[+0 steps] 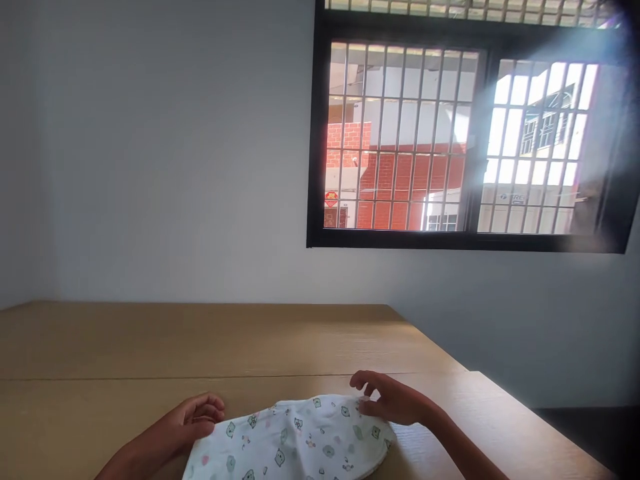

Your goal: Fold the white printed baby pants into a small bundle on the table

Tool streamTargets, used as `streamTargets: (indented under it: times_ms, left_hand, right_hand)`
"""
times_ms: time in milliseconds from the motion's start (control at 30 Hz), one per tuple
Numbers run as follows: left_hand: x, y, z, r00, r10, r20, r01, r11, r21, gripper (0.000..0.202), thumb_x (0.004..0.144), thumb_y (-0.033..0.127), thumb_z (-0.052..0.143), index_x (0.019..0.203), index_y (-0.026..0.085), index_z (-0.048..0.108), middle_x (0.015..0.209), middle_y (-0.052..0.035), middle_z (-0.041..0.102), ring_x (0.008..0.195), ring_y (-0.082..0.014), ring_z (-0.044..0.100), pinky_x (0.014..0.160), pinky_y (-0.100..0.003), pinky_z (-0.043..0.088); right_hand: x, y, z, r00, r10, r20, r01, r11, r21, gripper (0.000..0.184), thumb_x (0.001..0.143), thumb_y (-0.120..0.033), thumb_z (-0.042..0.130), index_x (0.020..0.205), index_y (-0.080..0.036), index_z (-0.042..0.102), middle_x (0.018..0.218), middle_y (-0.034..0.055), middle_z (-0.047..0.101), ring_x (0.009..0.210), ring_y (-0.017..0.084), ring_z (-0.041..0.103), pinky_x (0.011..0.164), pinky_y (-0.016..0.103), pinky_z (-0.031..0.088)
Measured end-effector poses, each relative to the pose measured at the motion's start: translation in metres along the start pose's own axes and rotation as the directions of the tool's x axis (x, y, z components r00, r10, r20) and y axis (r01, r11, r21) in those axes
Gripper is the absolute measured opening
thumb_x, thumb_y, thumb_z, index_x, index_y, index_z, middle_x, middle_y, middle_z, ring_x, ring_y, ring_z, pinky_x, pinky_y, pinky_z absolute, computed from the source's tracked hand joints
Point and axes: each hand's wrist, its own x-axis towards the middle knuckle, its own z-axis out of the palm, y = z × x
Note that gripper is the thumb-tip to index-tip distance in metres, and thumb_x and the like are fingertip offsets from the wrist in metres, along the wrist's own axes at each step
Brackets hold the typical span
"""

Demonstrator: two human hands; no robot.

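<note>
A white cloth (300, 440) printed with small green-grey animal faces and pink spots lies on the near part of the table, partly cut off by the bottom of the view. Its right end is rounded, and a soft crease runs down its middle. My left hand (193, 420) is at the cloth's upper left corner, its fingers curled and the thumb against the edge. At the upper right edge is my right hand (395, 400), its thumb touching the cloth and its fingers bent, apart and raised above it.
The light wooden table (200, 340) has a seam across it and a slanting right edge. Behind it stands a plain pale wall (175, 153). A dark-framed window (395, 239) with metal bars is at the upper right, with bright light coming in.
</note>
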Motion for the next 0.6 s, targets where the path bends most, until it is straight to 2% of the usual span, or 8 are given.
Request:
streamTargets:
  times_ms: [67,133,233,367,500,600]
  left_hand:
    - [-0.002,0.002,-0.002,0.998,0.027,0.050,-0.029,0.999,0.035,0.065,0.065,0.052,0.086,0.116,0.021,0.061,0.114,-0.0072,0.061,0.112,-0.0291,0.055,0.095,-0.036,0.043]
    - [-0.002,0.004,-0.002,0.995,0.032,0.093,-0.039,0.997,0.071,0.069,0.057,0.049,0.090,0.113,0.022,0.062,0.111,-0.0069,0.062,0.109,-0.0299,0.056,0.092,-0.037,0.045]
    - [-0.002,0.010,0.004,0.992,0.032,0.119,-0.045,0.993,0.111,0.066,0.064,0.051,0.087,0.117,0.023,0.061,0.110,-0.0071,0.064,0.105,-0.0294,0.059,0.087,-0.035,0.046]
    - [-0.003,0.024,0.026,0.991,-0.043,0.126,0.010,0.969,0.247,0.056,0.073,0.050,0.078,0.120,0.023,0.062,0.112,-0.0077,0.065,0.104,-0.0298,0.060,0.087,-0.035,0.047]
    - [-0.007,0.030,0.044,0.980,-0.104,0.167,0.054,0.958,0.282,0.068,0.063,0.050,0.081,0.124,0.027,0.061,0.112,-0.0058,0.066,0.103,-0.0319,0.061,0.088,-0.035,0.048]
    - [-0.012,0.023,0.044,0.975,-0.134,0.180,0.084,0.963,0.257,0.071,0.059,0.050,0.082,0.125,0.031,0.061,0.112,-0.0038,0.066,0.102,-0.0321,0.061,0.086,-0.035,0.048]
  right_hand:
    - [0.000,-0.001,0.002,0.999,0.008,0.035,-0.007,0.999,-0.037,0.041,0.075,-0.026,0.066,0.115,-0.023,0.058,0.122,0.0082,0.061,0.111,0.025,0.058,0.084,0.034,0.050]
    - [-0.001,-0.001,0.003,0.997,0.023,0.079,-0.017,0.997,-0.080,0.054,0.065,-0.023,0.073,0.117,-0.023,0.059,0.122,0.0076,0.061,0.108,0.027,0.059,0.084,0.035,0.049]
    - [-0.003,-0.001,0.002,0.991,0.029,0.130,-0.011,0.991,-0.135,0.068,0.056,-0.016,0.074,0.122,-0.025,0.059,0.119,0.0057,0.061,0.103,0.027,0.059,0.087,0.038,0.048]
    - [-0.004,0.000,0.001,0.993,-0.005,0.120,0.024,0.987,-0.161,0.068,0.058,-0.008,0.063,0.124,-0.023,0.055,0.121,0.0059,0.060,0.105,0.025,0.059,0.089,0.036,0.048]
    - [-0.004,0.001,0.004,0.997,-0.058,0.049,0.066,0.984,-0.167,0.064,0.061,-0.001,0.050,0.122,-0.019,0.053,0.130,0.0098,0.055,0.119,0.024,0.054,0.098,0.034,0.045]
    - [-0.004,0.000,0.006,0.997,-0.078,0.015,0.079,0.982,-0.172,0.067,0.061,0.002,0.046,0.124,-0.018,0.053,0.134,0.0117,0.052,0.126,0.024,0.050,0.105,0.035,0.042]
